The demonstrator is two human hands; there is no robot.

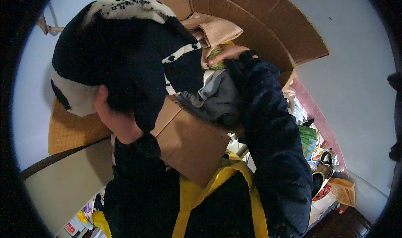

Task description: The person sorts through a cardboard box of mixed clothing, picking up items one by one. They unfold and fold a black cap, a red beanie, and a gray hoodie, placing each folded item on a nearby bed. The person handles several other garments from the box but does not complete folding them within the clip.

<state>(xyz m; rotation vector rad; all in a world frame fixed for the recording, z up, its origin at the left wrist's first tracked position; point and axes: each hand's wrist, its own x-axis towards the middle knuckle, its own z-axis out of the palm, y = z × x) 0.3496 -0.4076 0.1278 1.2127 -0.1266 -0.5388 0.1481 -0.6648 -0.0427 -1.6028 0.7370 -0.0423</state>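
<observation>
My left hand [116, 118] holds up a bulky black and white knitted fabric item [125, 56] with dark patterns, on the left. Its lower corner hangs over the opening of a large cardboard box [263, 21]. My right hand [230, 54] reaches into the box, fingers against a green textured item [216, 57] and pinkish-beige cloth [220, 29]. Whether it grips either one cannot be told. Grey cloth [216, 96] lies just below that hand, partly hidden by my sleeve.
A box flap [194, 140] points towards me, above a yellow strap [216, 181]. A yellow-brown surface [75, 128] and a pale panel [72, 172] stand at left. Assorted items, among them a green packet [307, 140], crowd the right beside a pink edge [317, 118].
</observation>
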